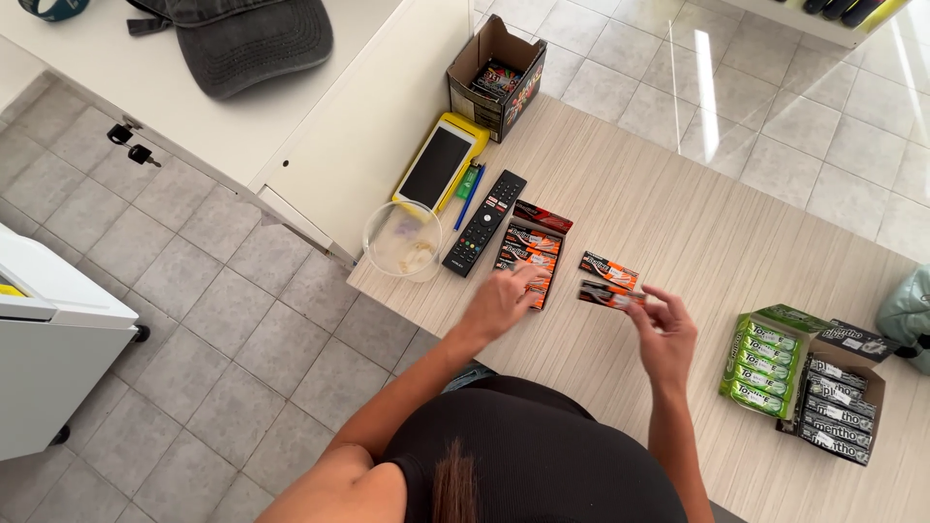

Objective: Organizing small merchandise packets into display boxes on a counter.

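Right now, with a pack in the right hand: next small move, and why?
Probably carry the orange pack in the right hand left to the open display box, where the left hand rests on matching packs. One more pack lies loose on the table.

Materials: glossy packs on a matt wood-grain counter

Counter (678,223) is pale laminate, wood-grain print, matt and smooth. On it, the gum packs (609,269) have shiny foil-like wrappers; the display box (531,254) beside them is printed card, glossy. Remote (484,223) at the box's other side is matt black plastic, the cup (402,239) past it clear plastic. Beyond the counter's edge: brown corrugated carton (496,76), glossy floor tiles (775,107), dark cloth cap (247,39).
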